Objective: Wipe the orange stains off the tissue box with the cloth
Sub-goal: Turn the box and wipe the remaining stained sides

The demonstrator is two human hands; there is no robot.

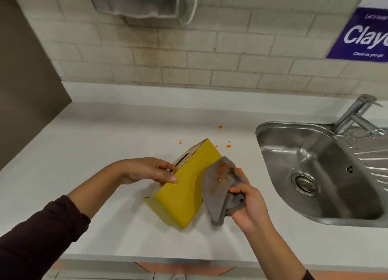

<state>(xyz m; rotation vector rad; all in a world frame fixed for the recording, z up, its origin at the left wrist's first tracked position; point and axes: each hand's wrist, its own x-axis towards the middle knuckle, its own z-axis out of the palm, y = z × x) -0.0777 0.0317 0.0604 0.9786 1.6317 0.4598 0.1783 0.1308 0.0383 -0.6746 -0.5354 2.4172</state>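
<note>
A yellow tissue box (184,187) lies tilted on the white counter (105,145), its slotted brown top turned to the left. My left hand (151,170) grips the box at its upper left edge, thumb on the yellow face. My right hand (245,204) holds a bunched grey cloth (222,187) against the box's right side. The cloth carries orange smears on its upper part. The yellow face toward me looks mostly clean, with a faint speck near my left thumb.
Small orange drops (228,146) dot the counter behind the box. A steel sink (315,174) with a tap (354,114) lies to the right. A paper towel dispenser (142,2) hangs on the tiled wall, and a purple sign (365,36) is at top right.
</note>
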